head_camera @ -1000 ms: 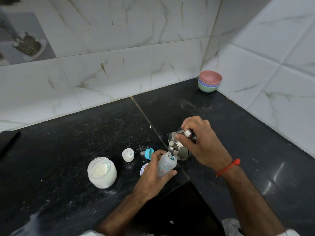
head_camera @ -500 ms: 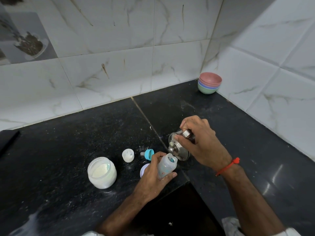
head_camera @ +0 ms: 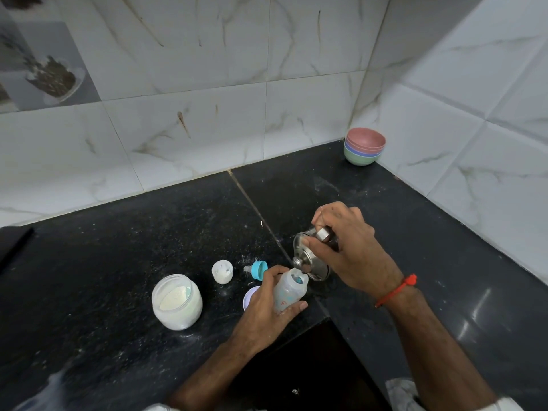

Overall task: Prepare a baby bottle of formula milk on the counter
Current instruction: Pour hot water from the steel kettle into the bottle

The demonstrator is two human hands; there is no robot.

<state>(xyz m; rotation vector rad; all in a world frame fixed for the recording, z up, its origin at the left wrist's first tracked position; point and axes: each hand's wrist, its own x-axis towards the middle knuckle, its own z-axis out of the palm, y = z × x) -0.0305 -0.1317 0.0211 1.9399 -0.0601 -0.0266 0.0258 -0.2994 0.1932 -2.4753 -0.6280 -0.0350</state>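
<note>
My left hand (head_camera: 265, 304) grips a small clear baby bottle (head_camera: 289, 292), uncapped and leaning to the right near the counter's front edge. My right hand (head_camera: 347, 250) holds a steel vessel (head_camera: 310, 258) tipped over, its spout just above the bottle's mouth. The teal nipple ring (head_camera: 258, 269) lies on its side left of the bottle. An open jar of white formula powder (head_camera: 177, 301) stands further left, with a small white cap (head_camera: 222, 271) behind it. A pale round lid (head_camera: 250, 296) is partly hidden under my left hand.
The black stone counter (head_camera: 118, 247) is dusted with spilled powder. A stack of coloured bowls (head_camera: 364, 146) sits in the back right corner against the tiled walls. A dark recess (head_camera: 296, 366) cuts into the counter's front edge between my arms.
Both hands stay nearly still; the steel vessel stays tipped at the bottle's mouth, with only a slight shift of the camera.
</note>
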